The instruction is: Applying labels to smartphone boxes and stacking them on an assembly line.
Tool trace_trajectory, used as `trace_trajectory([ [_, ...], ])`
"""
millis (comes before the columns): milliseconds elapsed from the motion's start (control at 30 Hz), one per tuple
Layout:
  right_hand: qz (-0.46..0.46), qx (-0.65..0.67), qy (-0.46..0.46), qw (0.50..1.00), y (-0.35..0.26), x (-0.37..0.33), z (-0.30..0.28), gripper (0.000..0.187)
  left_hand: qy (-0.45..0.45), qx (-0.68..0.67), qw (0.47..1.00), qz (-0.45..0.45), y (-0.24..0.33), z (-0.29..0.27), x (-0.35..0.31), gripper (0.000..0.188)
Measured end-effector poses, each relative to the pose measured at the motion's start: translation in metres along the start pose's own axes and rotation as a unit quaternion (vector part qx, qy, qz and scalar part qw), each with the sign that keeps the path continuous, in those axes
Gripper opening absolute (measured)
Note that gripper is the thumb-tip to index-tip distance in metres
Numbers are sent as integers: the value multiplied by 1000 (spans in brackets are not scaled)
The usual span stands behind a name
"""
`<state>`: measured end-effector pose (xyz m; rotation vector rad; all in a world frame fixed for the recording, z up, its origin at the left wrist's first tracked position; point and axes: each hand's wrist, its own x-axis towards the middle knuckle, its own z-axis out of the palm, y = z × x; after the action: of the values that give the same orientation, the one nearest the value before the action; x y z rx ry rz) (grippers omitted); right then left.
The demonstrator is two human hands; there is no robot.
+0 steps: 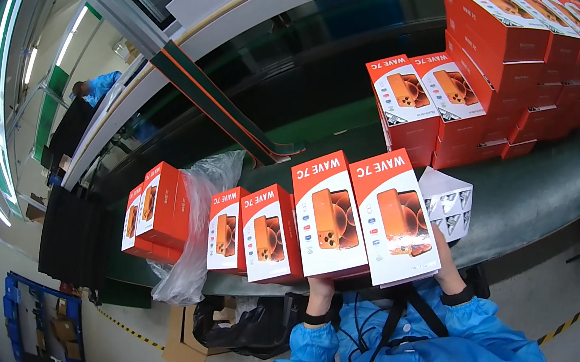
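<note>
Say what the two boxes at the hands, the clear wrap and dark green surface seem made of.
Left box and right box: probably coated cardboard, glossy, with crisp edges and glare on the right one.
Clear wrap: likely thin glossy plastic, see-through and crinkled.
Dark green surface: perhaps rubber or PVC, smooth with soft sheen.

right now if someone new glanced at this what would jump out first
Probably a red-and-white box and its twin, large near the centre, with the left hand at the lower edge of one and the right hand at the right side of the other. Next, likely, the tall stack of red boxes at the upper right, then the crumpled clear plastic left of centre.
</note>
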<state>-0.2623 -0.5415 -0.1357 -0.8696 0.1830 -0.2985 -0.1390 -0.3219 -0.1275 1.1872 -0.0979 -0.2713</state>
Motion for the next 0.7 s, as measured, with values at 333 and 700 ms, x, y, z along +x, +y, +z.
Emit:
trace_trajectory([
  [333, -113, -207, -63, 970, -125, -95, 74, 61, -19, 257, 855, 450, 130, 57, -91, 45],
  [700, -1, -499, -477, 724, -117, -83, 120, 41, -169, -8, 985, 46, 141, 59, -134, 42],
])
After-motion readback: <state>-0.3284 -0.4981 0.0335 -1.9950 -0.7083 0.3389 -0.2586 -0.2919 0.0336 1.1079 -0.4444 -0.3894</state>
